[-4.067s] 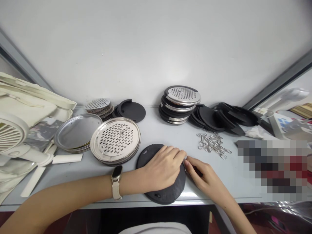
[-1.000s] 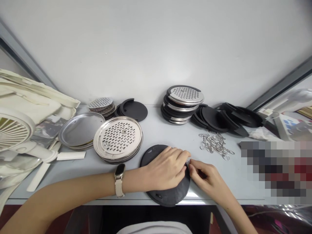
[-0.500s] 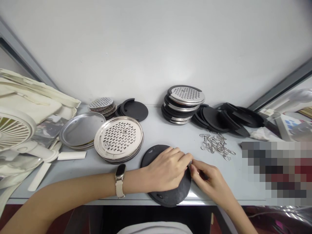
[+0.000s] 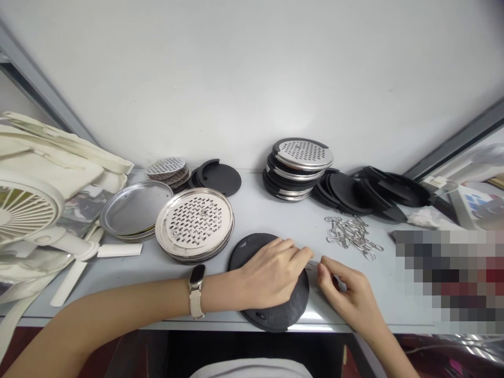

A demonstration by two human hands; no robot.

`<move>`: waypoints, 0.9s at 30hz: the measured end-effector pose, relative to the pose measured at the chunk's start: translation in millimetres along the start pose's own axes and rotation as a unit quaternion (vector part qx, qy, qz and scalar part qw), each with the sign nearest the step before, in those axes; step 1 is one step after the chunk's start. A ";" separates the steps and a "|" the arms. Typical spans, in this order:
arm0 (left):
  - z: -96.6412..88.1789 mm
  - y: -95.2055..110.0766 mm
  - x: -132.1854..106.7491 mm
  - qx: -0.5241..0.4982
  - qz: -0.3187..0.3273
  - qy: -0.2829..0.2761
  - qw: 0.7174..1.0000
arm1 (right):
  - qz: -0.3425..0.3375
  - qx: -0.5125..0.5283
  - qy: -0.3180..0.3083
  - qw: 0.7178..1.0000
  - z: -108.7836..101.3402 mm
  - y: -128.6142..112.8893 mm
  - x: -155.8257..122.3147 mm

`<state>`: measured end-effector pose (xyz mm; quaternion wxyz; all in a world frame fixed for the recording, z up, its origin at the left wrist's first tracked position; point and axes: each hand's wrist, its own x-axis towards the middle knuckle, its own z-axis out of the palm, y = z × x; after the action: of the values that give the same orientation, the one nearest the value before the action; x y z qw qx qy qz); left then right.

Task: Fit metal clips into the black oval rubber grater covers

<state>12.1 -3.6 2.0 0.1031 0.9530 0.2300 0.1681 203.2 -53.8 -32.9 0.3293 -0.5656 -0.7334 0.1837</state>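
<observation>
A round black plastic disc lies near the table's front edge. Across its top rests my left hand, with curled fingers gripping its right side. Just right of the disc, my right hand pinches a thin metal wire piece, which reaches toward the left fingertips. Its full shape is hidden by my fingers. Several bent wire clips are piled beyond my right hand. Left of the disc, a shiny round grater plate tops a stack.
Metal plates and smaller grater discs are stacked at left, near a white fan. Assembled black-rimmed graters stand against the wall. Black discs lie at the back right, and another black disc lies at the back middle.
My right hand has drawn slightly right, away from the left fingers, and the thin wire now shows in the gap. My left hand stays on the disc.
</observation>
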 end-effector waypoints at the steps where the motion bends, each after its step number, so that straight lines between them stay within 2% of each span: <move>1: 0.9 -0.6 -0.1 -0.002 -0.002 0.001 1.000 | 0.001 0.007 -0.006 1.000 -0.1 1.6 0.3; 6: 6.1 -3.5 0.3 -0.003 -0.002 0.007 1.000 | 0.022 0.036 -0.043 0.998 1.3 7.0 3.6; 13: 3.9 -2.7 0.9 0.001 -0.008 0.014 1.000 | 0.029 0.033 -0.106 0.993 1.5 -1.2 8.3; 27: 1.7 -0.5 1.0 0.011 -0.019 0.001 1.000 | 0.021 0.032 -0.079 0.996 3.5 3.2 4.1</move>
<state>13.4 -2.9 0.6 0.0953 0.9493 0.2502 0.1644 202.4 -48.6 -36.3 0.2845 -0.5540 -0.7386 0.2581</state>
